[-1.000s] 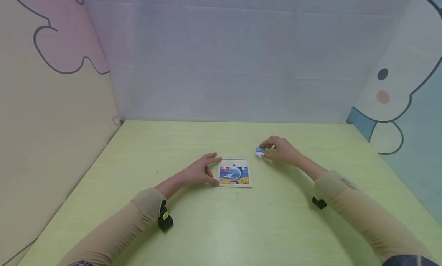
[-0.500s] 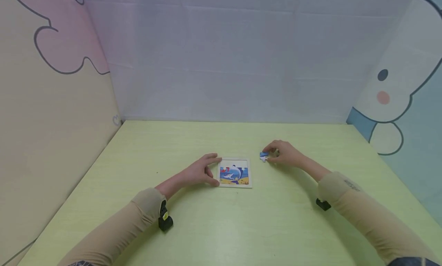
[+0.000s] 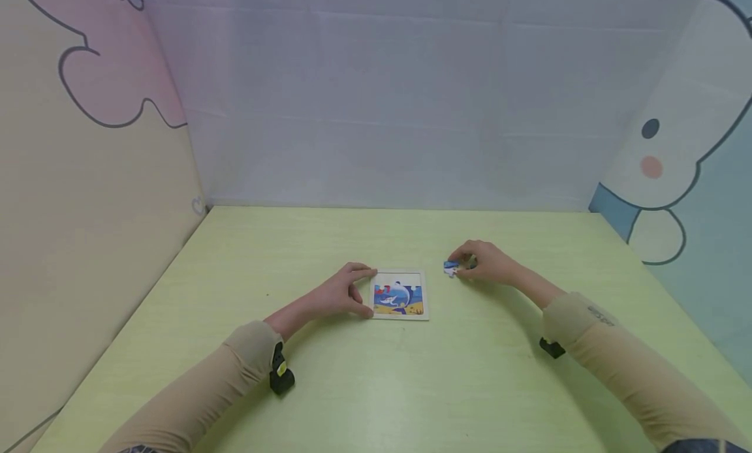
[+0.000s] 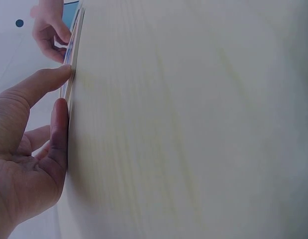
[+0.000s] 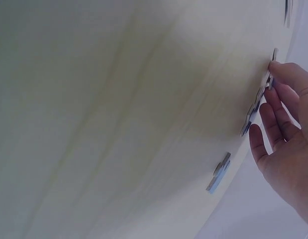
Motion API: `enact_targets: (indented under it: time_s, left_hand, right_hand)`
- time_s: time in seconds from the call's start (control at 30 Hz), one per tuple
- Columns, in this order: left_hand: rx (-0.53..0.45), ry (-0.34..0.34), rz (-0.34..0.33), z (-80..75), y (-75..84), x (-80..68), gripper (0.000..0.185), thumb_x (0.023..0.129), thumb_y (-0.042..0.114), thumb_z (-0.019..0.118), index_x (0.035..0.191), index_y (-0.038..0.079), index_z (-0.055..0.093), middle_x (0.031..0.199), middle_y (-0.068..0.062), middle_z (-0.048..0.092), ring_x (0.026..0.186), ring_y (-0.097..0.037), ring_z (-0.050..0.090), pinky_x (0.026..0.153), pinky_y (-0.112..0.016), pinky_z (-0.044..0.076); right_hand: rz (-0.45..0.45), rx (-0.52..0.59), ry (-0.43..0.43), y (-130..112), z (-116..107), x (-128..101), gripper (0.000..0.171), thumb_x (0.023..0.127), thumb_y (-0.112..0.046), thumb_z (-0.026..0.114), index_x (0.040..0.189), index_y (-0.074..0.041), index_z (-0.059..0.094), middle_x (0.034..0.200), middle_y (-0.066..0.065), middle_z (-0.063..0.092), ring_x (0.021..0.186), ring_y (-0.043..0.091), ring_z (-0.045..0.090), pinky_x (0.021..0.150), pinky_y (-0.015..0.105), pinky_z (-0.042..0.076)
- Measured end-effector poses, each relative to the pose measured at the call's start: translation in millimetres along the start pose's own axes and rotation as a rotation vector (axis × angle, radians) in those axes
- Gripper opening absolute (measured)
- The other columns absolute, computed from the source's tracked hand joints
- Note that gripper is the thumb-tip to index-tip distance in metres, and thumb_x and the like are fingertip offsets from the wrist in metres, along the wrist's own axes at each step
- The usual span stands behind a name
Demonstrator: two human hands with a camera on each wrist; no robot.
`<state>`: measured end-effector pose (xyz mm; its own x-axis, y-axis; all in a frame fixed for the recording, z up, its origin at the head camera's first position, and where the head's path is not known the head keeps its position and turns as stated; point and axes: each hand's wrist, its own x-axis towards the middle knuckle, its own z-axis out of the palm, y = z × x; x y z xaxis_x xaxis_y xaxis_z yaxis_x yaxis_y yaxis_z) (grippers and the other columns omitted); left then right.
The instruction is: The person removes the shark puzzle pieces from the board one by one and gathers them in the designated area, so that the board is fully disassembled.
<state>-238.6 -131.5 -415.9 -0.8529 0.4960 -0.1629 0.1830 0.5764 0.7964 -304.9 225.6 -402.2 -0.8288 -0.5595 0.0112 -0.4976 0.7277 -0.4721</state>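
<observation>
Blue-white cardboard puzzle piece (image 3: 451, 267) pinched in right hand (image 3: 489, 264) fingertips, low over pale green table (image 3: 470, 374), just right of square framed dolphin puzzle board (image 3: 399, 295). Left hand (image 3: 339, 293), fingers relaxed, steadies board's left edge; board lies left and nearer.

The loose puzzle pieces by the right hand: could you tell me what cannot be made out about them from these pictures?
- Head view: the right hand covers the loose pieces; their count is hidden.
- Right wrist view: the pieces show edge-on, so their pictures are unreadable.
- Left wrist view: the puzzle board is edge-on beside the left hand; its gaps are hidden.
</observation>
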Motion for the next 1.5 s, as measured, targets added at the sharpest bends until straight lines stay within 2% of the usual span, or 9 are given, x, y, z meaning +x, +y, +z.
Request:
enact_targets:
  time_s: [0.4, 0.57, 0.83, 1.0, 1.1, 1.5]
  left_hand:
    - [-0.004, -0.01, 0.015, 0.8, -1.0, 0.9, 0.087, 0.078, 0.014, 0.083, 0.152, 0.008, 0.038, 0.161, -0.01, 0.026, 0.083, -0.01, 0.058, 0.073, -0.022, 0.048]
    - [0.008, -0.007, 0.019, 0.7, -2.4, 1.0, 0.087, 0.078, 0.017, 0.084, 0.152, 0.009, 0.038, 0.161, -0.009, 0.026, 0.082, -0.01, 0.058, 0.074, -0.023, 0.048]
    - [0.012, -0.005, 0.016, 0.7, -4.4, 1.4, 0.088, 0.078, 0.018, 0.084, 0.152, 0.011, 0.038, 0.162, -0.007, 0.025, 0.082, -0.01, 0.058, 0.074, -0.024, 0.048]
    - [0.009, -0.003, 0.016, 0.4, -3.7, 0.4, 0.089, 0.078, 0.017, 0.084, 0.153, 0.012, 0.038, 0.164, -0.004, 0.024, 0.082, -0.01, 0.058, 0.074, -0.025, 0.047]
    - [0.012, -0.005, 0.013, 0.2, -2.1, -0.9, 0.089, 0.078, 0.017, 0.084, 0.153, 0.012, 0.037, 0.164, -0.004, 0.024, 0.081, -0.01, 0.057, 0.075, -0.025, 0.047]
    - [0.026, -0.009, 0.013, -0.3, 0.6, -1.6, 0.088, 0.078, 0.018, 0.084, 0.153, 0.011, 0.038, 0.164, -0.006, 0.025, 0.081, -0.009, 0.058, 0.074, -0.023, 0.046]
  right_hand:
    - [-0.015, 0.011, -0.005, 0, -1, -3, 0.03, 0.088, -0.014, 0.073, 0.117, -0.007, 0.071, 0.108, 0.01, 0.069, 0.096, 0.022, 0.061, 0.084, 0.04, 0.049]
    - [-0.018, 0.02, -0.017, 0, -1, -5, 0.032, 0.088, -0.015, 0.073, 0.119, -0.008, 0.07, 0.111, 0.009, 0.068, 0.099, 0.022, 0.061, 0.086, 0.039, 0.05]
    - [-0.002, -0.021, -0.069, -4, -6, -7, 0.049, 0.084, -0.019, 0.077, 0.13, -0.006, 0.064, 0.126, 0.015, 0.063, 0.115, 0.032, 0.056, 0.099, 0.053, 0.043]
    - [0.025, -0.049, -0.111, -10, -8, -8, 0.062, 0.082, -0.023, 0.079, 0.138, -0.009, 0.057, 0.138, 0.017, 0.058, 0.128, 0.037, 0.049, 0.107, 0.063, 0.034]
    - [0.026, -0.059, -0.1, -14, -7, -9, 0.067, 0.082, -0.026, 0.08, 0.141, -0.01, 0.054, 0.14, 0.016, 0.057, 0.131, 0.038, 0.048, 0.108, 0.067, 0.029]
    - [-0.032, 0.039, -0.03, -39, 2, -9, 0.07, 0.085, -0.026, 0.077, 0.146, -0.008, 0.048, 0.139, 0.015, 0.057, 0.13, 0.036, 0.048, 0.107, 0.067, 0.03]
